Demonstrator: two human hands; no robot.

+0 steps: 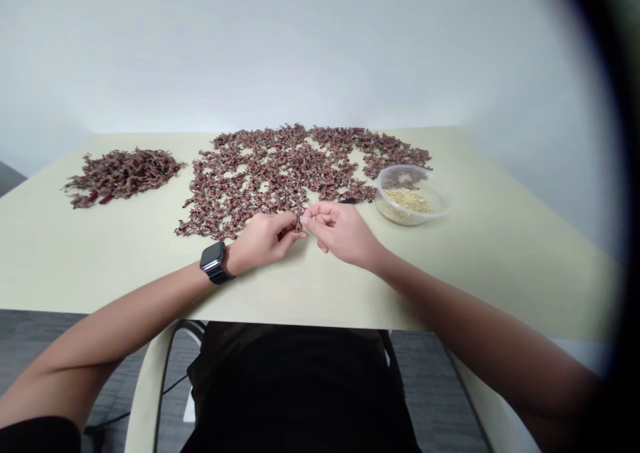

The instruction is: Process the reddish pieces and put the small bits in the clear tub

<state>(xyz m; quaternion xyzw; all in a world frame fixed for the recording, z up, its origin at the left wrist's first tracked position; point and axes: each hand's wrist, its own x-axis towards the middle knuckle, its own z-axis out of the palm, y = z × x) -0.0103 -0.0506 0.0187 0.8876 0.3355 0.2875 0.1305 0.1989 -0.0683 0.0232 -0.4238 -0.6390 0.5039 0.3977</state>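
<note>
My left hand (264, 240) and my right hand (339, 230) meet at the near edge of a wide spread of small reddish-brown dried pods (290, 170) on a pale table (75, 253). Both hands have their fingers curled and pinched together around one small pod (301, 221) held between the fingertips. A black smartwatch (214, 262) sits on my left wrist. Right of my hands stands a clear plastic bowl (411, 196) holding pale yellowish seeds.
A separate heap of darker reddish pods (123, 173) lies at the far left of the table. A plain wall rises behind. Below the table's near edge show my lap and a chair frame (150, 380).
</note>
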